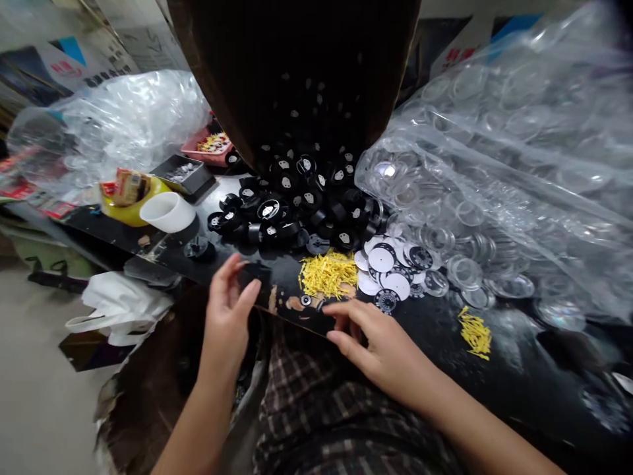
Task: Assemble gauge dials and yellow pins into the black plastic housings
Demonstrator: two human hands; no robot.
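1. While your left hand (226, 323) hangs open, your right hand (378, 336) curls half-closed — contents unclear.
2. Small black-and-white plastic ring (306, 300) lies near its fingertips — apparent reach; lifting would need precise pinching.

A small assembly workshop, its bench (519, 356) heaped with loose dials (383, 260) and black casings (309, 198).

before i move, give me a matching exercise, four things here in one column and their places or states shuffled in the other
Things:
1 black cases
2 paper dials
3 white cup
4 left hand

Places or states:
a beside the yellow bowl
b fingers spread, holding nothing
c heaped below the big dark opening
d right of the larger yellow pile

Pairs: 1-c, 2-d, 3-a, 4-b
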